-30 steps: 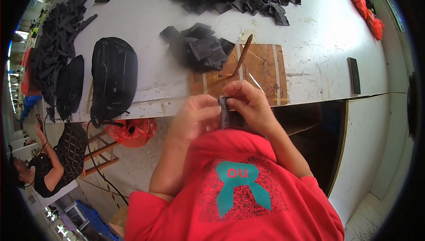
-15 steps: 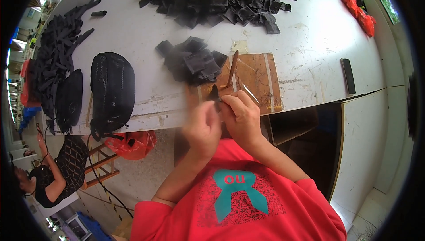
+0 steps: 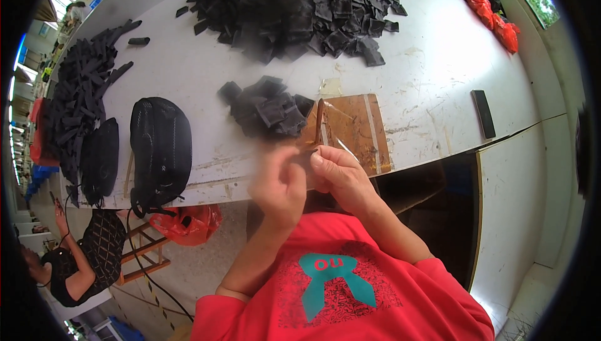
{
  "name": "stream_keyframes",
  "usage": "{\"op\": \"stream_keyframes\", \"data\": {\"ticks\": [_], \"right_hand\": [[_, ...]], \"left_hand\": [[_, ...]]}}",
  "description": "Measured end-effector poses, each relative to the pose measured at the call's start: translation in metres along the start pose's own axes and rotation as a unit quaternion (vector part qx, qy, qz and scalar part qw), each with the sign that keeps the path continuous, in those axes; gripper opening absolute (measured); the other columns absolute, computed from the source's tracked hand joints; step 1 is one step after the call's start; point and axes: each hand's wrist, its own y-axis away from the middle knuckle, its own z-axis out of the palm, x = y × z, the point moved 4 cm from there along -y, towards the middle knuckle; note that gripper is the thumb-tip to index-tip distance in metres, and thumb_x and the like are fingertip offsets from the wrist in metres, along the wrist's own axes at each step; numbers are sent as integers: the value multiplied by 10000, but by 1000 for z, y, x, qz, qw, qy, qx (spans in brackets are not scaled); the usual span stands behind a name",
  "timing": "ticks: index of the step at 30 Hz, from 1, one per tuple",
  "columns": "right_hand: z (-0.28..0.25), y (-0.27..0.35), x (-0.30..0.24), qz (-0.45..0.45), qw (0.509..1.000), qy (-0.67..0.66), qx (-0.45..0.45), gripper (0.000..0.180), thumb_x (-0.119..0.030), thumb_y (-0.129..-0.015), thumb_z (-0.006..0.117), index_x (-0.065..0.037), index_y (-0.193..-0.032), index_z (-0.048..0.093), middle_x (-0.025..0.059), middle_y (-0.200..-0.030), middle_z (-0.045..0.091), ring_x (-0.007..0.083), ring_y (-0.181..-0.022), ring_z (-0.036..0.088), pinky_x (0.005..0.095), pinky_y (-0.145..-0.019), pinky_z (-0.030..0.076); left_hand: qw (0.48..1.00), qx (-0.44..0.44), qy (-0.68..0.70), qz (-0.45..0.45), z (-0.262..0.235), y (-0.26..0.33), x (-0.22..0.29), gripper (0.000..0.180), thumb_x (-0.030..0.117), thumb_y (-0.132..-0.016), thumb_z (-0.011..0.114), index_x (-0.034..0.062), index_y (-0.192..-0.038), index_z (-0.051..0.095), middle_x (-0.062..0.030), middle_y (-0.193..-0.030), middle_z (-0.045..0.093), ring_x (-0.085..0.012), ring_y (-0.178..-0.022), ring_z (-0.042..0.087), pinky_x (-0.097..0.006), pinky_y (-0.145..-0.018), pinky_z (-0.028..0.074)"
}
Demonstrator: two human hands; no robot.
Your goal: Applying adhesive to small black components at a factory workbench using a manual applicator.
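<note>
My right hand [image 3: 343, 173] is closed in a pinch at the table's front edge. Between its thumb and fingers a small black fabric piece [image 3: 313, 151] shows only as a dark edge. Close beside it, my left hand [image 3: 279, 184] has curled fingers, blurred by motion; whatever they hold is hidden. Just beyond the hands lies a brown wooden board [image 3: 366, 129] with a narrow reddish-brown strip [image 3: 320, 120] sticking up from it. A small heap of black fabric pieces [image 3: 270, 110] rests at the board's left side.
A large pile of black pieces [image 3: 294, 9] covers the far table. Black strips [image 3: 78, 90] are heaped at left, near two black pouches [image 3: 161, 153]. A dark bar [image 3: 482, 113] lies at right. A red bag [image 3: 191, 225] is below the edge; a person [image 3: 72, 259] sits at left.
My left hand has moved slightly left, away from my right hand. The black piece that stuck up between the hands is now mostly hidden. The whole view has tilted a little.
</note>
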Motion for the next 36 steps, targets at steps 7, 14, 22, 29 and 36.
{"op": "stream_keyframes", "data": {"ticks": [7,14,22,29,36], "right_hand": [[32,12,-102,-224,910,347,40,275,-240,-886,485,1,-761,520,-18,-629,482,59,-598,442,214,-516,373],[-12,-35,-80,-48,975,209,-61,292,-313,-887,478,-50,-777,538,-52,-634,430,27,-547,343,171,-482,295],[4,-27,-95,-135,940,313,8,300,-271,-895,472,-32,-715,493,-42,-547,389,40,-509,343,201,-445,281],[0,-32,-86,-122,961,249,-3,300,-262,-890,483,-29,-702,492,-34,-544,400,42,-504,355,202,-446,294],[-2,-41,-84,-69,969,223,-82,309,-334,-875,497,-56,-742,516,-34,-623,428,38,-567,384,173,-508,335]], "left_hand": [[610,-230,685,-324,8,-43,33,320,-92,-732,447,-9,-1037,499,-144,-854,593,-42,-346,367,-177,-317,294],[587,-225,685,-369,30,-53,11,290,-65,-792,430,-23,-1072,492,-159,-901,604,-20,-312,310,-151,-297,222],[847,-183,423,-266,18,-54,22,222,-48,-772,504,-8,-985,553,-41,-821,583,-47,-585,473,-168,-500,365],[981,-54,163,-94,21,-53,31,95,-31,-770,511,20,-845,538,-74,-779,572,-105,-596,505,-221,-532,404],[382,-258,816,-350,43,-47,-1,165,-32,-781,452,48,-912,513,-76,-719,560,-37,-359,320,-171,-323,226]]}}
